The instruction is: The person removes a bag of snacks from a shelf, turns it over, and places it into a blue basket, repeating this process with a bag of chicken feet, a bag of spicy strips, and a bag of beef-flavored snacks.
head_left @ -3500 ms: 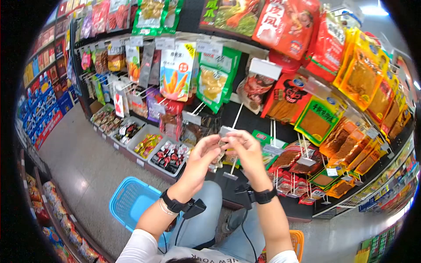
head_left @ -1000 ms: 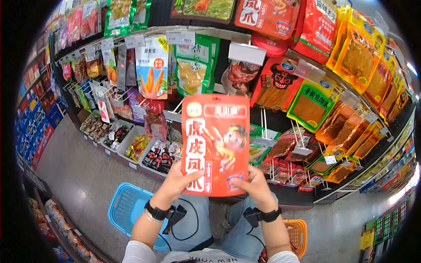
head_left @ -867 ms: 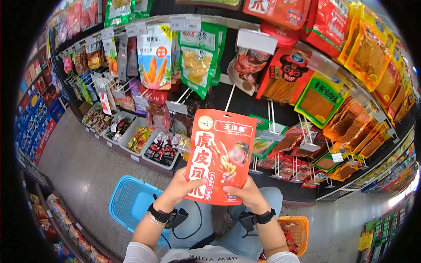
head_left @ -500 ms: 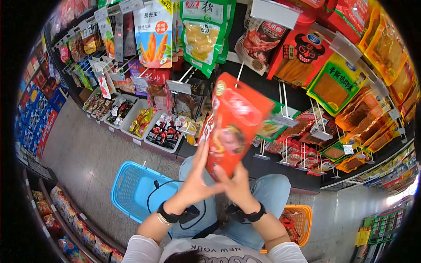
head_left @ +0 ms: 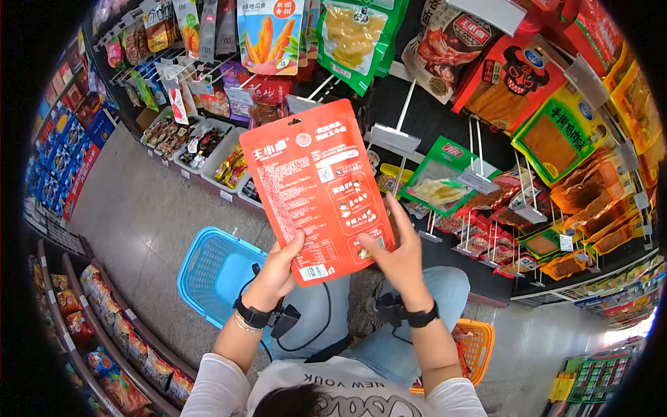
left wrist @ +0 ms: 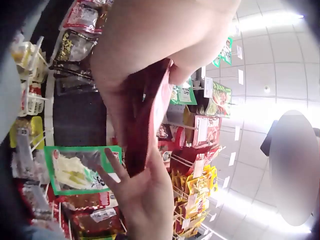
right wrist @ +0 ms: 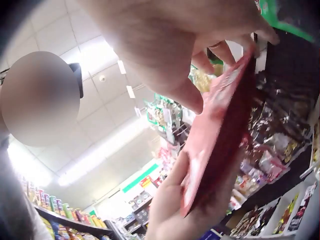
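Observation:
A red snack packet (head_left: 313, 187) is held up in front of the body, its printed back with a barcode facing the head camera. The left hand (head_left: 276, 270) grips its lower left edge, thumb on the face and fingers behind. At the lower right edge is the right hand (head_left: 399, 254), its thumb on the face and its fingers reaching behind and past the side. In the left wrist view the packet (left wrist: 145, 120) is seen edge-on between the left hand (left wrist: 150, 45) and right hand (left wrist: 145, 200). The right wrist view shows the packet (right wrist: 215, 130) pinched by both hands.
A blue basket (head_left: 215, 274) stands on the floor at the left, an orange basket (head_left: 479, 351) with red packets at the right. Ahead are hooks with hanging packets, including a green-edged one (head_left: 445, 177), and bins of wrapped snacks (head_left: 167, 132). A cable (head_left: 326, 313) crosses the legs.
The packet has turned over from its front to its back. Earlier, both hands went from empty to holding it. The head view has tilted down, so the shelf stands higher in it.

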Motion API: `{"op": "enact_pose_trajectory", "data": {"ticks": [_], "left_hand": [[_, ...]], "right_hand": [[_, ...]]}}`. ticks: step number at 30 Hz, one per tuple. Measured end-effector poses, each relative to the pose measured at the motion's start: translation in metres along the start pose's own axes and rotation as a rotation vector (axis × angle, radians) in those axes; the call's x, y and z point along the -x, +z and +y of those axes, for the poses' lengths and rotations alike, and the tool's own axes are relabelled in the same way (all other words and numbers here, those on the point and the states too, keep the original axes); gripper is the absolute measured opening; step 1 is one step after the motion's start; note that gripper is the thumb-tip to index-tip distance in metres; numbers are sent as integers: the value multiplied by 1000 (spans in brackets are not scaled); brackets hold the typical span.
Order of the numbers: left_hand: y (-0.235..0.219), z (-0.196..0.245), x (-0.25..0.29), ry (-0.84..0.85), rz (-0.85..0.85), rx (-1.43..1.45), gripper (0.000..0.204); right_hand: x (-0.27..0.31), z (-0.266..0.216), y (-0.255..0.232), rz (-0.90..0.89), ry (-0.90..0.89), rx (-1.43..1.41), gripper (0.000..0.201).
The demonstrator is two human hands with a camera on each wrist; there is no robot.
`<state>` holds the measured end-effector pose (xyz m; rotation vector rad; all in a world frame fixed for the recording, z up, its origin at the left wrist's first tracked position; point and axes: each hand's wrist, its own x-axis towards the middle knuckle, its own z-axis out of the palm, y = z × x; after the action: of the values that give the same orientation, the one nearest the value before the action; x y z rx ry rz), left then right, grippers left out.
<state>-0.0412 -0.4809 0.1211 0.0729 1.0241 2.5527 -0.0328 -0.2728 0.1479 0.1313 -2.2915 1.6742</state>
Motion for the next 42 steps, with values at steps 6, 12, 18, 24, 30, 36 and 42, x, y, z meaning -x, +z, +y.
{"op": "enact_pose_trajectory", "data": {"ticks": [6, 12, 18, 24, 30, 36, 42], "left_hand": [[-18, 0, 13, -86, 10, 32, 45], [-25, 14, 28, 32, 83, -189, 42], [-36, 67, 74, 286, 241, -601, 28], [-48, 126, 130, 539, 482, -670, 24], [-47, 143, 174, 740, 687, -636, 27], [-103, 91, 179, 728, 899, -966, 26], [-143, 27, 161, 554, 934, -1404, 31]], "right_hand": [[13, 8, -2, -168, 244, -471, 28], [10, -4, 18, -211, 177, -451, 28], [8, -19, 54, -355, 150, -444, 24], [1, -50, 125, -563, -14, -457, 28], [3, -56, 204, -721, -51, -578, 38], [20, -40, 259, -763, -198, -265, 77], [20, -37, 275, -881, 297, -528, 79]]}}
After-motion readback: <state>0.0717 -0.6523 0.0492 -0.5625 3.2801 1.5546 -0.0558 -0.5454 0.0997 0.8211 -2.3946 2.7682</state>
